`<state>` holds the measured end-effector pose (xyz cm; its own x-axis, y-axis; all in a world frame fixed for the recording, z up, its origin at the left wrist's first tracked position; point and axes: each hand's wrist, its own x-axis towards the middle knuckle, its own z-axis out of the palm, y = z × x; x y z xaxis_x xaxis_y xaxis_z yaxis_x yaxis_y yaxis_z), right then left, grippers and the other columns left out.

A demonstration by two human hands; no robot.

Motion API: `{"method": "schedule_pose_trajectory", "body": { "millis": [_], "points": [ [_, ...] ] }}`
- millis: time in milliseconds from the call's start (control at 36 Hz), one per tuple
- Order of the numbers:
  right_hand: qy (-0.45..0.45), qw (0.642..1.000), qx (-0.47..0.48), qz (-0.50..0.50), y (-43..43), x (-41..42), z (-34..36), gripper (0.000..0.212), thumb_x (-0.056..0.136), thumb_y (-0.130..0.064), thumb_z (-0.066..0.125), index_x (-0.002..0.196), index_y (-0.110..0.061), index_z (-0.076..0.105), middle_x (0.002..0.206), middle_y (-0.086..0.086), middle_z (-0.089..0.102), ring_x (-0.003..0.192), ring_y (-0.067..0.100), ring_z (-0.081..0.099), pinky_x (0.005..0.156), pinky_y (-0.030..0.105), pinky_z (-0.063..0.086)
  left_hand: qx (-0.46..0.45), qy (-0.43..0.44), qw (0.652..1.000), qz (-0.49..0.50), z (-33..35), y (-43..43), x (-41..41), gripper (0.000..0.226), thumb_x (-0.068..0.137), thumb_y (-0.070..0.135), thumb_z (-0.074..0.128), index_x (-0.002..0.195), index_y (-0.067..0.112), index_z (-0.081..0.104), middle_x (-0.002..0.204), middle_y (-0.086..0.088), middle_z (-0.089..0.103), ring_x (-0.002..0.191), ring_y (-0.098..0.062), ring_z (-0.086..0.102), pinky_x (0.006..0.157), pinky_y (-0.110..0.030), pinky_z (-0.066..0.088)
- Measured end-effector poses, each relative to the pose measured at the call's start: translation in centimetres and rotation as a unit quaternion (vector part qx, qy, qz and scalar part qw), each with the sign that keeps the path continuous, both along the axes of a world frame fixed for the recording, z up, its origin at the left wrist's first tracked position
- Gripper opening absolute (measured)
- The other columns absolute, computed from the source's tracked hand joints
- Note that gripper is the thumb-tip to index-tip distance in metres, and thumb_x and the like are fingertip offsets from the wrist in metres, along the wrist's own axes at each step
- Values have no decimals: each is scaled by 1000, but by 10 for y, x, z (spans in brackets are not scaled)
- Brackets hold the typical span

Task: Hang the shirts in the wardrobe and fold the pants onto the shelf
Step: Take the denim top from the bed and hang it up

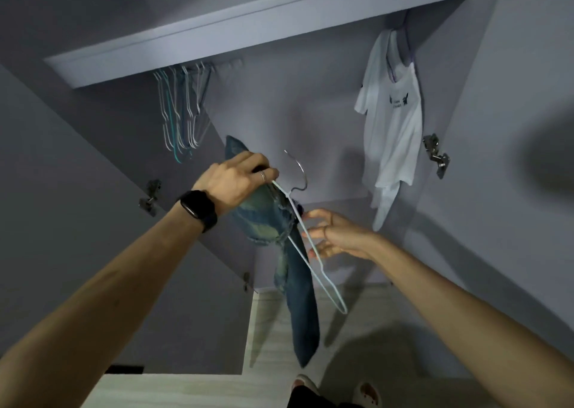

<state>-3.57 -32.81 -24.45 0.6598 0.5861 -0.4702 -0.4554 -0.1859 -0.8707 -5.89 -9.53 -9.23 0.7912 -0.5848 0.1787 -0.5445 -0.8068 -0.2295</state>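
Note:
A blue denim garment [270, 221] hangs in front of the open wardrobe, bunched at the top and trailing down toward the floor. My left hand [239, 180] grips its upper part together with one end of a white wire hanger [313, 264]. The hanger's metal hook points up beside that hand. My right hand [332, 233] is just right of the garment, fingers spread and loosely curved, fingertips at the hanger's wire and the denim edge. A white T-shirt [393, 121] hangs on a hanger at the right end of the wardrobe.
Several empty hangers [183, 109] hang in a bunch at the left under the wardrobe shelf [236, 31]. Both wardrobe doors stand open, with hinges [436, 156] on the right door. Light wooden floor [357, 323] lies below, and my feet show at the bottom edge.

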Motion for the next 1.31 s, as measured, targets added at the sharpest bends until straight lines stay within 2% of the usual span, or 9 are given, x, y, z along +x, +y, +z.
{"method": "schedule_pose_trajectory", "body": {
  "millis": [167,278,361,444,556,722,944,1139,1306],
  "points": [
    [-257,961,-59,-83,56,8,40,31,88,-47,73,112,-29,67,83,-3,69,70,17,72,60,35,63,55,-34,995,-73,10,-10,-5,35,89,6,50,115,10,73,107,-17,68,91,-34,69,40,-37,53],
    [-388,907,-162,-15,65,13,45,47,92,-45,69,132,-24,60,108,-4,70,97,17,66,82,21,47,66,-58,993,-75,13,-2,-6,42,90,12,39,113,11,74,102,-16,69,84,-33,69,43,-33,52],
    [-406,898,-168,-18,58,14,39,24,84,-47,76,93,-30,60,79,-13,62,73,10,60,68,26,43,75,-64,993,-69,13,6,-8,36,83,1,51,109,10,75,97,-18,68,76,-33,68,43,-32,50],
    [-357,925,-111,-74,45,20,35,35,78,-43,83,72,-31,51,57,-14,53,50,2,46,51,18,39,35,-49,998,-25,11,19,-11,43,73,-10,74,111,10,75,99,-20,67,79,-36,68,50,-40,56],
    [-294,950,-93,-43,32,22,35,13,93,-31,71,82,-28,66,63,-11,67,46,9,60,44,23,48,-14,-52,998,23,7,31,-15,45,76,-12,75,114,11,74,100,-19,65,84,-36,67,53,-46,58],
    [-175,983,-29,-39,47,17,40,34,103,-8,43,98,-35,63,74,9,70,50,27,65,41,25,47,4,-85,995,-43,13,9,-12,40,75,-11,75,109,10,74,101,-16,68,83,-32,67,49,-38,56],
    [-135,991,10,-18,69,7,59,15,87,-19,58,99,-21,67,85,15,67,51,24,63,45,25,47,-3,-77,997,-10,19,8,-19,33,83,-6,71,113,8,72,104,-17,66,87,-33,66,49,-38,54],
    [-346,929,-132,23,86,0,35,10,88,-14,60,83,-22,64,91,9,67,81,27,66,76,40,56,10,-81,997,5,11,25,-27,38,79,-8,74,113,10,73,100,-15,66,84,-31,66,46,-36,52],
    [-419,882,-214,-25,72,6,31,33,87,-48,47,73,-19,56,77,-1,56,69,21,55,60,32,40,34,-80,996,13,2,31,-36,46,88,3,34,111,10,74,101,-16,68,81,-32,66,46,-37,54]
  ]
}}
